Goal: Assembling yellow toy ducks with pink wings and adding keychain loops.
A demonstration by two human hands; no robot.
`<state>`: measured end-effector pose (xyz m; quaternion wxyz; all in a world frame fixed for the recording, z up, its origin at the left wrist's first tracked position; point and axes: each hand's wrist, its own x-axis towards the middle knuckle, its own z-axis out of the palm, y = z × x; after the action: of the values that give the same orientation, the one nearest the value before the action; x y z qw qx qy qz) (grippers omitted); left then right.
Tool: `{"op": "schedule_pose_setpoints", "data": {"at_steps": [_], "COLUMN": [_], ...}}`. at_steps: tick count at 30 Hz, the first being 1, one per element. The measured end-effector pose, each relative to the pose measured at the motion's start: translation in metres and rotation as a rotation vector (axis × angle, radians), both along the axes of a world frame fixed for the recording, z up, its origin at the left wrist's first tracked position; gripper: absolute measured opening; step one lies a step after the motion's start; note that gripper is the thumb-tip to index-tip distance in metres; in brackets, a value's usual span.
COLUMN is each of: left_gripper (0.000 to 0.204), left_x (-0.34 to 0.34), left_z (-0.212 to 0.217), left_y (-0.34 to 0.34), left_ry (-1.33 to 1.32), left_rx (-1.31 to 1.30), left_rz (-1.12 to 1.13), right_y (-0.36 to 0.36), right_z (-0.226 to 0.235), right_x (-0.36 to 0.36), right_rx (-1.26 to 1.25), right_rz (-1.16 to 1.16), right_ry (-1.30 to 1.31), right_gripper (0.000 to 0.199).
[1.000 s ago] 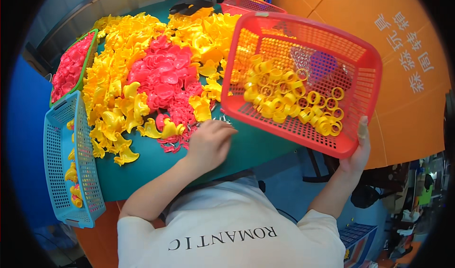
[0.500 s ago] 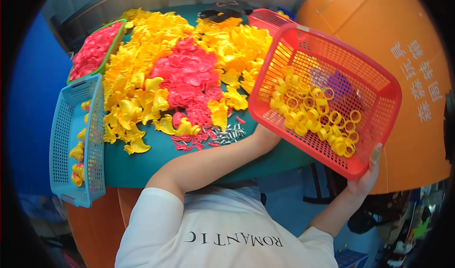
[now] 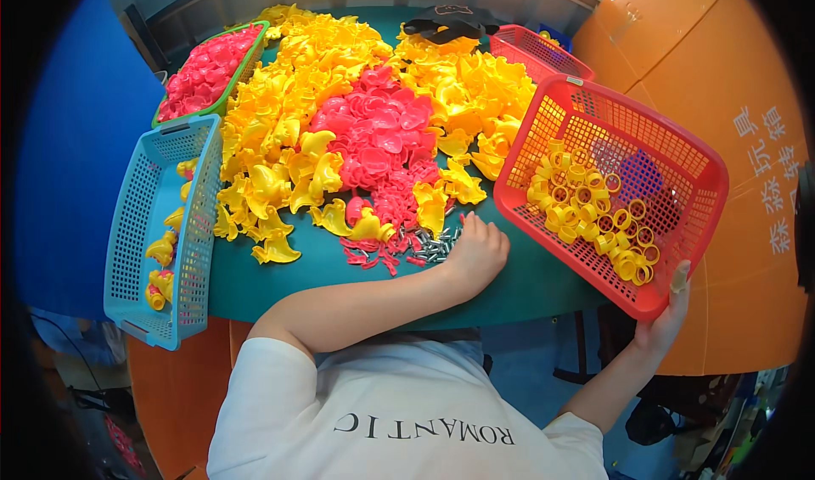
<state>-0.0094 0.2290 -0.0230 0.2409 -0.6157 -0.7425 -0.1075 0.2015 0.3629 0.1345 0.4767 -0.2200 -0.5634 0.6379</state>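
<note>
My right hand (image 3: 662,319) grips the near right corner of a red plastic basket (image 3: 586,280), thumb up along its wall. The basket tilts over the table's right side and holds several yellow plastic rings (image 3: 586,213); something purple (image 3: 641,174) shows through its mesh. My left hand (image 3: 480,251) is over the green tabletop, holding nothing I can see, its fingers loosely bent and a little apart. Beside its fingertips lie small metal pins (image 3: 431,247) and small pink pieces (image 3: 371,253). Beyond them are heaped pink shell-like parts (image 3: 382,132) and curved yellow plastic parts (image 3: 280,123).
At the left edge stands a blue basket (image 3: 191,276) with several yellow-and-pink pieces. Behind it, a green basket (image 3: 255,56) is full of pink parts. A pink-red basket (image 3: 543,47) and a black cap-like item (image 3: 450,23) are at the back. Orange panels (image 3: 679,81) rise at right.
My left hand has come off the red basket's near left side and moved onto the table by the pins. My right hand still grips the basket, which sits slightly lower. The view has shifted.
</note>
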Motion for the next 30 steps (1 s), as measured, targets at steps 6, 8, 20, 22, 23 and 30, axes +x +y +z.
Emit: {"op": "schedule_pose_setpoints", "data": {"at_steps": [6,8,20,22,23,30], "left_gripper": [0.011,0.016,0.124,0.126,0.127,0.136], "left_x": [-0.011,-0.007,0.059,0.067,0.071,0.062], "left_z": [0.019,0.036,0.03,0.022,0.018,0.01], "left_y": [-0.024,-0.027,-0.004,0.002,0.004,0.024], "left_ry": [-0.122,-0.188,-1.091,-1.115,-1.132,-1.144], "left_rx": [-0.148,-0.3,0.349,0.333,0.319,0.316], "left_rz": [0.012,0.079,-0.181,-0.14,-0.094,0.124], "right_y": [-0.008,-0.006,-0.021,-0.022,-0.023,-0.036], "right_z": [0.005,0.003,0.001,0.0,-0.001,0.006], "right_x": [-0.018,-0.018,-0.032,-0.036,-0.038,-0.045], "right_rx": [0.095,0.116,0.233,0.265,0.315,0.404], "right_rz": [-0.027,0.017,-0.019,-0.033,-0.041,-0.009], "right_ry": [-0.099,-0.146,-0.204,-0.221,-0.234,-0.304], "right_gripper": [0.057,0.056,0.054,0.055,0.054,0.055]}}
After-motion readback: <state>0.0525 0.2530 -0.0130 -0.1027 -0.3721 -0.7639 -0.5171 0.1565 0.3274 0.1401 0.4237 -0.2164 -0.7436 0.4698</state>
